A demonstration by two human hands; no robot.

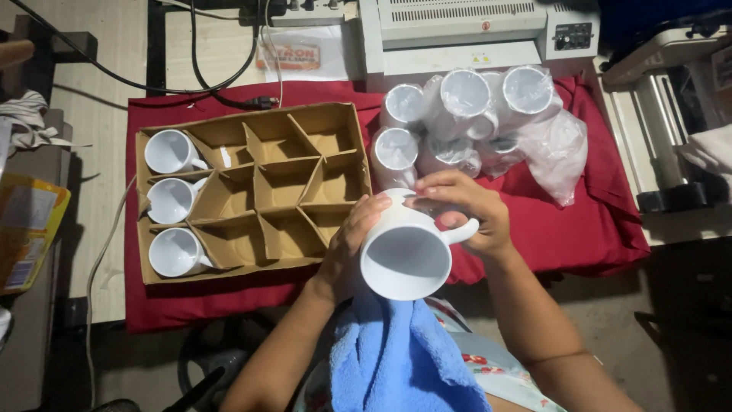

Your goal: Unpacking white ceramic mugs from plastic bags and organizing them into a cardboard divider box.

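Observation:
A white ceramic mug (406, 255) is held in both hands over my lap, its open mouth facing me. My left hand (348, 243) wraps the mug's left side. On the right, my right hand (467, 207) grips the top and the handle. Left of the hands lies a cardboard box (252, 187) with divider cells on a red cloth (579, 221). Three white mugs (174, 200) fill its leftmost column; the other cells hold nothing. Behind the hands sits a cluster of white mugs in clear plastic bags (473, 114). A blue towel (396, 358) lies on my lap below the mug.
A white laminating machine (465, 34) stands behind the wrapped mugs. Black cables (206, 80) run across the wooden table at the back left. A yellow package (27, 229) lies at the far left. Metal equipment (671, 114) stands at the right edge.

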